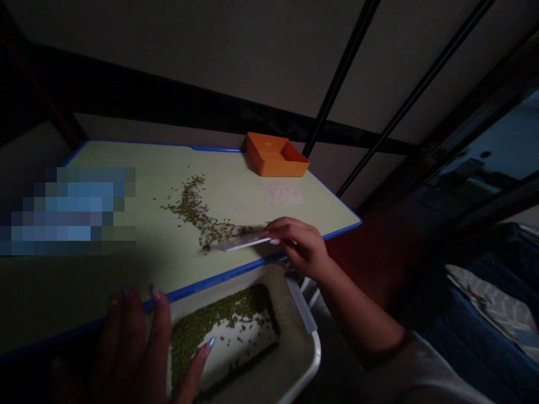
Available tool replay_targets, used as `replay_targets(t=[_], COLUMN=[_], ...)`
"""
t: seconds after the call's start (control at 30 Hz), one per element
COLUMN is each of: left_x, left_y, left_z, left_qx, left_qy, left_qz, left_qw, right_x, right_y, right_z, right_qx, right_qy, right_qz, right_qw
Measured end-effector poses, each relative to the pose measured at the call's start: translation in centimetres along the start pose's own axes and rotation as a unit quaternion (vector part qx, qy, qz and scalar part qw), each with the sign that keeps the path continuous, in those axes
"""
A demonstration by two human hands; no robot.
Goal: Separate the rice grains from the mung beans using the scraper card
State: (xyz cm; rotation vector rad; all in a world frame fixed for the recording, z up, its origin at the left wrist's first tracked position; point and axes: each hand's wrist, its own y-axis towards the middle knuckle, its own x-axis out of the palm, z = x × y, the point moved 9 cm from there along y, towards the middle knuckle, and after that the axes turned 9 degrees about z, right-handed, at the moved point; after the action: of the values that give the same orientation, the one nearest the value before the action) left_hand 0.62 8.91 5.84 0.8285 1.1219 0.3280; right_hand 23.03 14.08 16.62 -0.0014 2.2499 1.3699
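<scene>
With fingers closed, my right hand [301, 244] grips a thin, flat whitish strip [246, 241] laid near the table's front edge. Along the strip's far side runs a curved band of small green beans [189, 207], with pale grains mixed among them. Below the edge sits a white plastic bin [292, 359], its floor partly covered by more green beans [227, 308]. My left hand [138, 342] is at the bin's left side, fingers spread and thumb over its inside, holding nothing. Its lower part fades into shadow.
An orange open box [282, 166] stands at the table's back right corner. In front of it lies a pile of pale grains [283, 192]. The pale table [138, 160] has a blue rim. A blurred-out bluish patch covers its left side. A wall rises behind.
</scene>
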Motion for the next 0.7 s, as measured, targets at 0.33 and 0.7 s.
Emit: replay_targets(t=[0.33,0.7], left_x=[0.1,0.1], left_y=[0.3,0.1], left_z=[0.1,0.1], left_qx=[-0.011,-0.022], left_qy=[-0.005,-0.006], left_qz=[-0.019,-0.005], left_qw=[1.000,1.000], right_x=[0.1,-0.2], right_y=[2.7,2.8], right_z=[1.9,2.7], right_qx=[0.016,0.026], right_qy=[-0.046,-0.066], right_qz=[0.045,0.053], right_qw=[0.998,0.996])
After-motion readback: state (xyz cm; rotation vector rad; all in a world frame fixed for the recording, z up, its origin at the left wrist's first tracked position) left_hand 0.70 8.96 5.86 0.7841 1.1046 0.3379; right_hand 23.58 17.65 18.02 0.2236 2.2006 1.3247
